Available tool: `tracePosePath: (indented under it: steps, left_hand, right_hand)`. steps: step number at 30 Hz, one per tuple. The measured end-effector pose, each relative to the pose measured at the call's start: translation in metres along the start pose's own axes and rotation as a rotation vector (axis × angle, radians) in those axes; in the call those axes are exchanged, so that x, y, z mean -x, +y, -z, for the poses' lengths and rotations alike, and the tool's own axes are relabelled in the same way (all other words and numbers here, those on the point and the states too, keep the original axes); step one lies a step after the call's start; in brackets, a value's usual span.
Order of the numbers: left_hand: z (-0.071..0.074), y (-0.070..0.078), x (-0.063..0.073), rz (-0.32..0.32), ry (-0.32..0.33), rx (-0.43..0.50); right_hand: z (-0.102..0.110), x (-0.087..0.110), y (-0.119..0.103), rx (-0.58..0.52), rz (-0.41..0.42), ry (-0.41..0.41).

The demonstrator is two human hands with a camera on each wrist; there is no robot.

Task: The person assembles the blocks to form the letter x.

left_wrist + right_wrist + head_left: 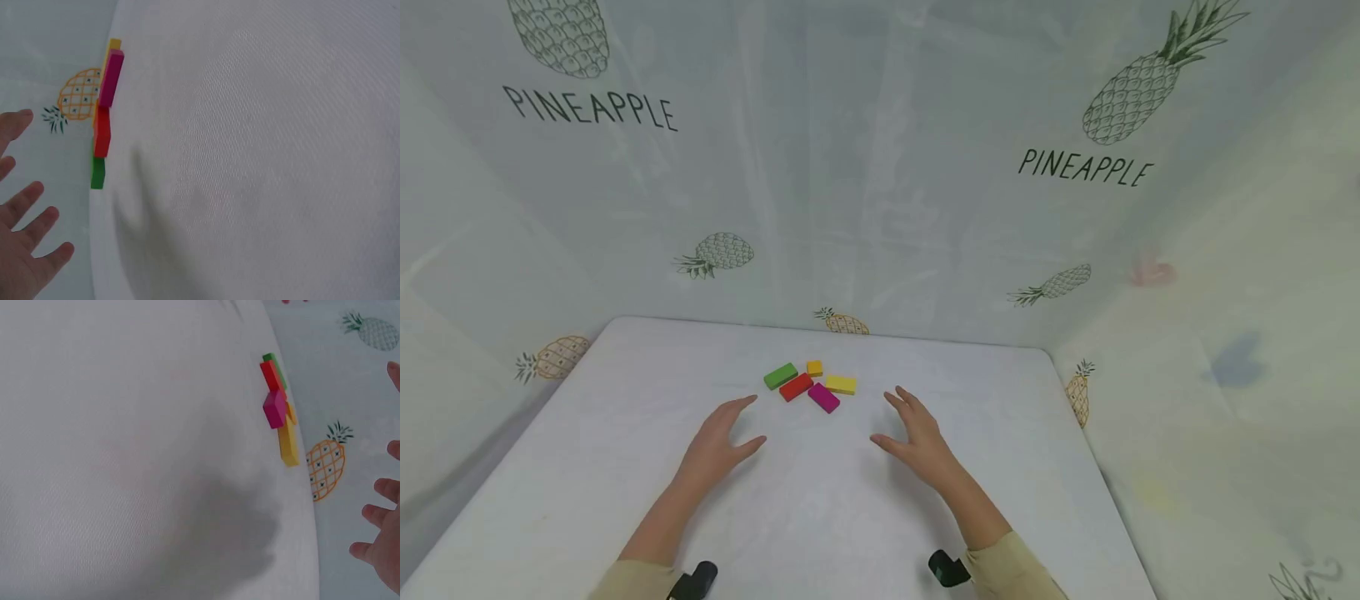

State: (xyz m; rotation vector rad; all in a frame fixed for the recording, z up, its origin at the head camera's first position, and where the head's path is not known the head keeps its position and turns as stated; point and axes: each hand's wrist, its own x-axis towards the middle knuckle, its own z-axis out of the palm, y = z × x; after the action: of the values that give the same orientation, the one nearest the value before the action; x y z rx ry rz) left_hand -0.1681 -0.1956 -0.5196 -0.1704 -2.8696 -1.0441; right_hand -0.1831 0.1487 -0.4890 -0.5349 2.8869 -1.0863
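Note:
Several coloured blocks lie in a loose cluster on the white table, toward its far side. A green block (781, 376) is leftmost, with a red block (797, 387) beside it. Behind them sits a small orange block (815, 367). A yellow block (841, 385) lies at the right, and a magenta block (823, 397) is nearest the person. My left hand (718, 442) hovers left of the cluster, fingers spread apart from the thumb, holding nothing. To the right, my right hand (917, 442) is held the same way, also empty, its shadow falling on the tabletop.
The white table (820, 517) has rounded far corners. Behind it hangs a pale curtain (850, 167) printed with pineapples, which also runs along both sides. Each wrist carries a small black camera, the left one (694, 581) and the right one (949, 569), by beige sleeves.

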Motion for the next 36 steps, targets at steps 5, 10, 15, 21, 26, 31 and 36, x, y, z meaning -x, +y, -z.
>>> tracePosePath:
  steps: [5,10,15,21,26,31,36]
  left_hand:
    - [-0.009,0.003,-0.009,0.067,-0.016,0.084]
    - [-0.018,0.004,-0.018,0.106,0.005,0.198]
    - [-0.029,0.008,-0.026,0.139,0.022,0.307]
    - [-0.041,0.007,-0.038,0.195,0.031,0.378]
    - [-0.05,0.002,-0.049,0.223,0.053,0.37]
    - [-0.056,0.001,-0.057,0.258,0.068,0.367]
    - [-0.06,0.001,-0.063,0.266,0.1,0.364]
  right_hand:
    - [-0.01,-0.01,-0.005,-0.085,-0.042,-0.045]
    - [-0.019,-0.018,-0.009,-0.128,-0.037,-0.055]
    - [-0.027,-0.026,-0.013,-0.195,-0.036,-0.062]
    - [-0.037,-0.035,-0.015,-0.281,-0.043,-0.068]
    - [-0.045,-0.041,-0.016,-0.322,-0.064,-0.094]
    - [-0.052,-0.045,-0.02,-0.348,-0.072,-0.122]
    - [-0.057,-0.046,-0.021,-0.368,-0.073,-0.134]
